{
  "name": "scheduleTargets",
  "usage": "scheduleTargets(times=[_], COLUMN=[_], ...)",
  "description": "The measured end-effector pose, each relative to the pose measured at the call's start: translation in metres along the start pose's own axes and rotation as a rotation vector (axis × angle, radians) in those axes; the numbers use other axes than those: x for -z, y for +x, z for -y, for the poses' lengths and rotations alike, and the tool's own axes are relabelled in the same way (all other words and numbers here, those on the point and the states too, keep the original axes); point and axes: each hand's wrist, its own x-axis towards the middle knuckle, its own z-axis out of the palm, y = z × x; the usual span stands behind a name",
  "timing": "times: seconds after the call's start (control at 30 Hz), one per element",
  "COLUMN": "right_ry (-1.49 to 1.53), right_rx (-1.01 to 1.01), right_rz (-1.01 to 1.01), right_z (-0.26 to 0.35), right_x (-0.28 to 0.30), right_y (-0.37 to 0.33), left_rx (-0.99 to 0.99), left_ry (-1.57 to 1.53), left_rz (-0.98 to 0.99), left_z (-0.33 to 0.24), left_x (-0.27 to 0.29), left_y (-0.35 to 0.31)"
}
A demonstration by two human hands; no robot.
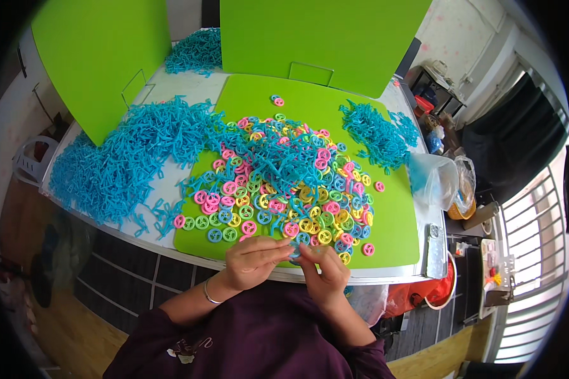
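Observation:
My left hand (254,260) and my right hand (324,270) meet at the front edge of the green board (395,237). Their fingertips are pinched together on a small blue plastic piece (295,251). The fingers cover most of it, so its exact shape is unclear. Just beyond my hands spreads a heap of small spoked plastic wheels in pink (248,227), yellow (324,237), green (201,222) and blue (215,235). On top of the wheels lies a mound of slim turquoise plastic pieces (284,164).
Big turquoise piles lie at the left (152,139), at the right (379,136) and at the back (196,52). Upright green panels (322,38) stand behind. A phone (434,249) and a clear plastic tub (436,180) are at the table's right edge.

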Motion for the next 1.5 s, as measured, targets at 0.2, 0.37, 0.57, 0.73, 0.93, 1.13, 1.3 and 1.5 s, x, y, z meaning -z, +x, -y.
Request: scheduleTargets(times=[0.2, 0.37, 0.57, 0.73, 0.93, 1.13, 1.3, 1.5], right_ry=[0.105, 0.806, 0.73, 0.095, -0.411, -0.07, -0.456, -0.51], right_rx=[-0.169, -0.698, -0.684, -0.364, -0.538, -0.276, 0.207, 0.526], right_rz=[0.197, 0.227, 0.282, 0.702, 0.72, 0.551, 0.281, 0.344], right_z=[-0.004, -0.011, -0.016, -0.006, 0.012, 0.018, 0.012, -0.016], right_x=[0.009, 0.009, 0.034, 0.126, 0.167, 0.125, 0.039, 0.008], right_y=[0.004, 0.005, 0.0, -0.006, -0.031, -0.014, 0.028, 0.03], left_rx=[0.497, 0.823, 0.422, 0.35, 0.464, 0.426, 0.454, 0.674], left_ry=[-0.356, -0.64, 0.284, 0.604, 0.423, 0.397, 0.232, -0.148], left_rz=[0.126, 0.191, 0.204, 0.376, 0.392, 0.338, 0.351, 0.386], left_z=[0.007, 0.01, 0.01, 0.023, 0.027, 0.022, 0.013, 0.008], left_x=[0.0, -0.003, 0.016, 0.026, 0.02, 0.008, 0.018, 0.023], left_y=[-0.001, 0.003, 0.027, 0.025, 0.023, 0.02, 0.019, 0.023])
